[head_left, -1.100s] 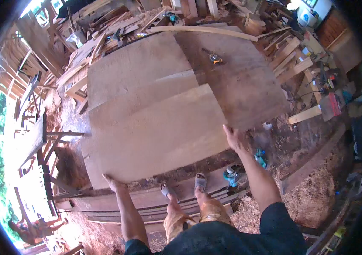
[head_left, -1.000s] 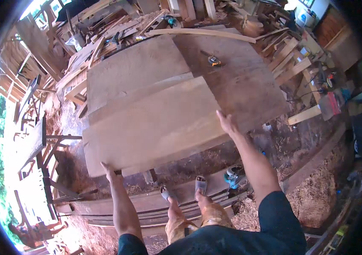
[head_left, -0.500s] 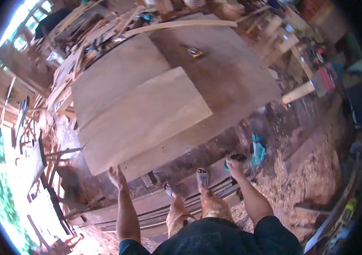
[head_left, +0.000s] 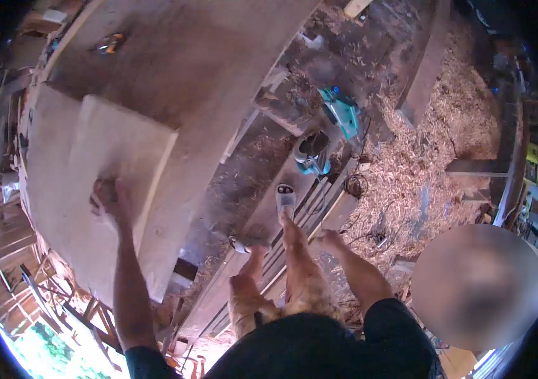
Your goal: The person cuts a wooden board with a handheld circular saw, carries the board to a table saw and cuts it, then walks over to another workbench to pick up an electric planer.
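1. Pale wooden panel lies on top of larger brown sheet, over the upper-left part of the view. Its long edge slants down; bare sheet shows beyond it.
2. Left hand over the pale panel, near that edge. Fingers apart and slightly bent, palm side down. Blur; cannot tell how firmly it touches.
3. Right hand low over stacked planks, beside the person's leg. Fingers loosely curled, blurred. Cannot tell whether it pinches anything.
4. Orange-and-black tool lying on the larger sheet, well apart from the left hand.
5. Teal tool on the dark floor, right of the sheets. Second tool, teal and dark, just below it, near the planks' upper end.
6. Wood shavings heaped loose across the ground, right side.
7. Whitish, bag-like thing, far left edge. Contents too small to tell.
8. Grey sandals on both feet, beside the plank stack.
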{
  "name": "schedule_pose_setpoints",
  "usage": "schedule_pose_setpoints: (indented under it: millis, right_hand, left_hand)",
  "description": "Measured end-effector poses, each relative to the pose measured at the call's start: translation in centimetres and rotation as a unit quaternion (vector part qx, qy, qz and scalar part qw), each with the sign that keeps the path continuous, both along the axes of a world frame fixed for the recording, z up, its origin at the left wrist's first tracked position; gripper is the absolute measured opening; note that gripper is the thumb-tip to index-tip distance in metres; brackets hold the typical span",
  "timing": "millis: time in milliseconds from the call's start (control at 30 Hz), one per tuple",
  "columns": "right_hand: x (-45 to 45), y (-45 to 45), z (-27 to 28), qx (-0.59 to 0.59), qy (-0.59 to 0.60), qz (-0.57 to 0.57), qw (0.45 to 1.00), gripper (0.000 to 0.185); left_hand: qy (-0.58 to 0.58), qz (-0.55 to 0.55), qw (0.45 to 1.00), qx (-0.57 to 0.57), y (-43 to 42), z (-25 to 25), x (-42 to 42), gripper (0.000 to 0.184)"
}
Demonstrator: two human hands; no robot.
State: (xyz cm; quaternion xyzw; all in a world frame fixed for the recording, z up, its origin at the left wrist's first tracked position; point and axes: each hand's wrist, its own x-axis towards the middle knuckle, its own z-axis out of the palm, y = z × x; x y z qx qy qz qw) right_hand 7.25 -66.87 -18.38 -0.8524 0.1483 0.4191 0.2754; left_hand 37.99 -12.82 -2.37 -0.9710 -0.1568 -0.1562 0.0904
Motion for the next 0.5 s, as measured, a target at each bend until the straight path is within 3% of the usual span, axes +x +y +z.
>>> schedule_pose_setpoints:
  millis: [133, 200, 267, 333, 367, 400, 467, 500]
  right_hand:
    - [2.6, 1.6, -14.6, -0.064, 0.002, 0.089, 0.994, 0.036]
    - [5.4, 2.8, -21.3, -0.055, -0.02, 0.113, 0.992, 0.041]
    - [8.6, 3.7, -27.6, -0.045, -0.071, 0.133, 0.988, 0.049]
    - [10.4, 2.7, -32.4, -0.065, -0.104, 0.148, 0.981, 0.057]
    - [11.1, 2.0, -34.2, -0.083, -0.11, 0.156, 0.978, 0.062]
    - [11.6, 1.5, -35.3, -0.102, -0.116, 0.162, 0.975, 0.066]
    - [12.4, -0.2, -37.1, -0.118, -0.043, 0.18, 0.975, 0.06]
    - [9.7, -2.1, -43.2, -0.105, -0.103, 0.133, 0.98, 0.059]
  left_hand:
    - [-0.025, 0.031, 0.979, -0.2, -2.5, 0.3, 0.9, 0.036]
    - [-0.062, 0.028, 0.967, -0.245, 2.4, -2.8, 0.0, 0.038]
    - [-0.085, 0.018, 0.973, -0.213, 5.8, -3.7, -0.9, 0.04]
    - [0.003, 0.054, 0.996, -0.067, 1.2, -1.2, 0.4, 0.045]
    - [0.011, 0.089, 0.987, -0.13, -0.5, -0.5, 1.1, 0.045]
    - [0.027, 0.068, 0.992, -0.105, -0.3, -0.5, 1.1, 0.043]
    - [-0.01, 0.061, 0.982, -0.179, 0.2, -0.6, 1.0, 0.054]
    - [-0.009, 0.063, 0.982, -0.177, 0.2, -0.7, 1.1, 0.054]
